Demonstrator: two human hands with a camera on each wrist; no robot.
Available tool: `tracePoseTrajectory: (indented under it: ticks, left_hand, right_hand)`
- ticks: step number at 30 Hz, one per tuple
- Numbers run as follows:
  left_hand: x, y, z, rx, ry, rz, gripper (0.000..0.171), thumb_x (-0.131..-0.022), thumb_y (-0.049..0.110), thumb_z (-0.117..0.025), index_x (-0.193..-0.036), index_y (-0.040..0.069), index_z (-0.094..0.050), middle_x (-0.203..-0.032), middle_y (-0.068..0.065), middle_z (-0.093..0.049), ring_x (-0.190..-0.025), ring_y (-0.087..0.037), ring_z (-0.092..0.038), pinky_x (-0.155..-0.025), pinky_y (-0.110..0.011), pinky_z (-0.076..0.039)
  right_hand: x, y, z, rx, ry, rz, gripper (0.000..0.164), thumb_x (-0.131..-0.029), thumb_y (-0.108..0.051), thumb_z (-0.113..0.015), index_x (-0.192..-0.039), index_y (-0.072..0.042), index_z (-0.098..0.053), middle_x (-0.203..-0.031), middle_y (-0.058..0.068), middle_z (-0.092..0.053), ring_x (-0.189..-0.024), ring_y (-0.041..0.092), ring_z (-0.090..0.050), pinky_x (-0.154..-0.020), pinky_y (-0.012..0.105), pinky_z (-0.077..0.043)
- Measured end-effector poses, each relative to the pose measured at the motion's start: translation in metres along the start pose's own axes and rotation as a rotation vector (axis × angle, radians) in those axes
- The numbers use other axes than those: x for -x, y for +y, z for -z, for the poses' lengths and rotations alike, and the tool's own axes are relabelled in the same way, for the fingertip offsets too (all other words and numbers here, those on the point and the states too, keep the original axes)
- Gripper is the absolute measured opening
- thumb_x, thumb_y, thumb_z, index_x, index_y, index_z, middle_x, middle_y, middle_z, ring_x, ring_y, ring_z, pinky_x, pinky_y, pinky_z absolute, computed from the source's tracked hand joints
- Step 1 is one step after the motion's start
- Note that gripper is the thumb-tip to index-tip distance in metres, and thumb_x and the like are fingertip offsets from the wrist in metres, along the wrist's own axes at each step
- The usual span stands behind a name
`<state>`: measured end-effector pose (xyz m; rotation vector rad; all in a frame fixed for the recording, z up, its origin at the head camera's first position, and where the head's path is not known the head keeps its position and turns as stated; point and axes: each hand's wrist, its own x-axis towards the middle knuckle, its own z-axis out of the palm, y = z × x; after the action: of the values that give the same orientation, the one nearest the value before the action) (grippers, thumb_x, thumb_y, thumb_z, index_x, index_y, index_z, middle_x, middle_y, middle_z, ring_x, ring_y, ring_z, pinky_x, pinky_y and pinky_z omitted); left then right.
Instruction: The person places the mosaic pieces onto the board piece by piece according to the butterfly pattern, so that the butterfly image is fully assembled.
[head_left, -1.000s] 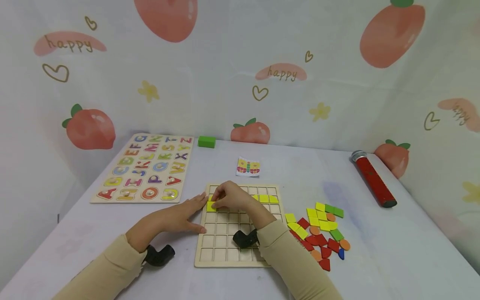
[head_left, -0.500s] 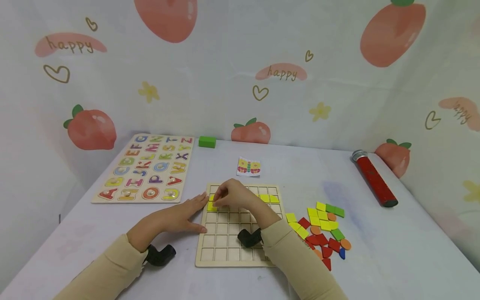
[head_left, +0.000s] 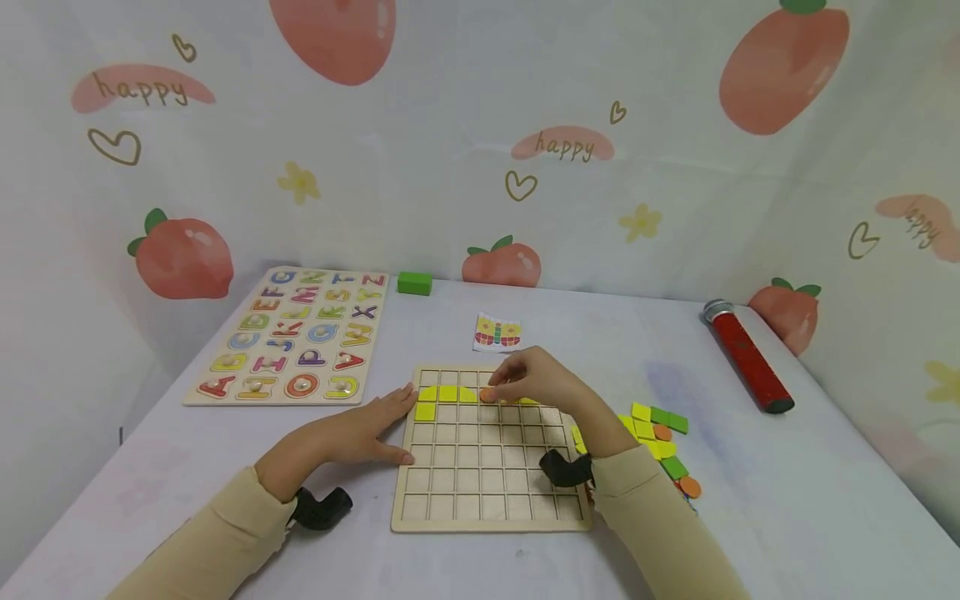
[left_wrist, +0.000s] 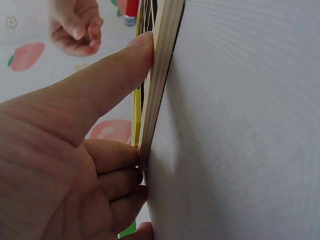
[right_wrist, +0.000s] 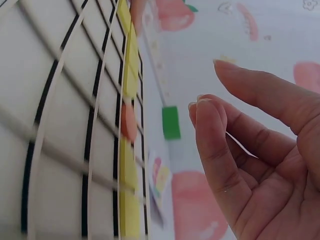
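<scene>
A wooden grid board (head_left: 491,504) lies in front of me. In its second row from the far edge are yellow tiles (head_left: 448,393) and an orange disc (head_left: 488,394), with another yellow square (head_left: 425,412) below the leftmost one. My left hand (head_left: 358,429) rests at the board's left edge, fingers extended; in the left wrist view its thumb (left_wrist: 135,55) touches the rim. My right hand (head_left: 540,382) hovers over the upper right of the board, near the disc. In the right wrist view its thumb and fingers are apart, loosely bent, with nothing between them.
Loose coloured tiles (head_left: 643,429) lie right of the board, partly hidden by the right arm. Behind the board is a butterfly picture card (head_left: 497,333). An alphabet puzzle (head_left: 292,337), a green block (head_left: 415,283) and a red microphone (head_left: 748,358) stand farther out.
My right hand has left the yellow square at the board's left and moved right, uncovering the left-hand tiles and the orange disc. My left hand has stayed put.
</scene>
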<state>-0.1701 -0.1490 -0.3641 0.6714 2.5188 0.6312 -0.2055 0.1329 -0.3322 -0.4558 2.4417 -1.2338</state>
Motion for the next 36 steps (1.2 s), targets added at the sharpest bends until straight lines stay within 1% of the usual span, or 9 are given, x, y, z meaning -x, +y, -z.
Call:
tracePoseTrajectory:
  ticks: [8, 11, 15, 20, 27, 32, 36]
  left_hand:
    - [0.002, 0.0, -0.001, 0.027, -0.011, 0.02, 0.099, -0.077, 0.052, -0.068, -0.15, 0.01, -0.015, -0.158, -0.01, -0.007, -0.145, -0.034, -0.007, -0.117, -0.051, -0.013]
    - [0.001, -0.001, -0.002, 0.016, -0.011, 0.024, 0.099, -0.077, 0.052, -0.068, -0.15, 0.011, -0.015, -0.158, -0.008, -0.007, -0.145, -0.032, -0.007, -0.117, -0.049, -0.013]
    - [0.001, -0.001, -0.003, 0.001, -0.008, 0.016, 0.099, -0.077, 0.053, -0.067, -0.15, 0.011, -0.015, -0.158, -0.008, -0.007, -0.146, -0.03, -0.007, -0.118, -0.048, -0.013]
    - [0.001, -0.001, -0.002, -0.005, -0.009, 0.018, 0.1, -0.077, 0.054, -0.067, -0.15, 0.011, -0.015, -0.158, -0.008, -0.007, -0.146, -0.029, -0.007, -0.118, -0.048, -0.012]
    - [-0.001, 0.0, 0.0, -0.007, -0.004, 0.008, 0.099, -0.077, 0.054, -0.066, -0.15, 0.011, -0.015, -0.158, -0.008, -0.007, -0.146, -0.029, -0.007, -0.118, -0.047, -0.012]
    - [-0.001, -0.001, 0.0, -0.003, 0.004, 0.004, 0.099, -0.077, 0.053, -0.067, -0.15, 0.01, -0.016, -0.158, -0.009, -0.008, -0.146, -0.029, -0.007, -0.118, -0.048, -0.013]
    - [0.0, -0.001, 0.0, -0.004, 0.002, 0.003, 0.098, -0.077, 0.053, -0.067, -0.15, 0.009, -0.016, -0.158, -0.009, -0.008, -0.146, -0.028, -0.007, -0.118, -0.048, -0.012]
  right_hand:
    - [0.032, 0.031, 0.025, 0.028, 0.043, -0.066, 0.024, -0.083, -0.018, -0.07, -0.098, 0.001, -0.068, -0.086, 0.006, -0.068, -0.071, 0.019, -0.062, -0.071, 0.032, -0.055]
    - [0.042, 0.04, 0.032, 0.039, 0.06, -0.082, 0.025, -0.083, -0.017, -0.07, -0.098, 0.002, -0.068, -0.086, 0.007, -0.068, -0.07, 0.02, -0.062, -0.071, 0.032, -0.055]
    - [0.053, 0.049, 0.039, 0.055, 0.081, -0.106, 0.026, -0.083, -0.017, -0.07, -0.101, 0.003, -0.067, -0.088, 0.009, -0.069, -0.071, 0.018, -0.062, -0.071, 0.031, -0.055]
    - [0.064, 0.058, 0.046, 0.088, 0.101, -0.155, 0.031, -0.082, -0.021, -0.071, -0.104, 0.001, -0.067, -0.092, 0.009, -0.067, -0.074, 0.015, -0.06, -0.071, 0.028, -0.054]
    - [0.081, 0.068, 0.056, 0.123, 0.133, -0.221, 0.028, -0.083, -0.017, -0.07, -0.104, 0.0, -0.067, -0.091, 0.008, -0.065, -0.073, 0.016, -0.057, -0.069, 0.027, -0.054]
    - [0.097, 0.073, 0.06, 0.144, 0.121, -0.256, 0.027, -0.082, -0.016, -0.07, -0.103, 0.0, -0.067, -0.092, 0.007, -0.066, -0.075, 0.015, -0.058, -0.07, 0.028, -0.055]
    - [0.112, 0.078, 0.061, 0.104, 0.078, -0.266, 0.029, -0.08, -0.015, -0.072, -0.102, 0.002, -0.066, -0.088, 0.007, -0.068, -0.074, 0.016, -0.061, -0.07, 0.03, -0.056]
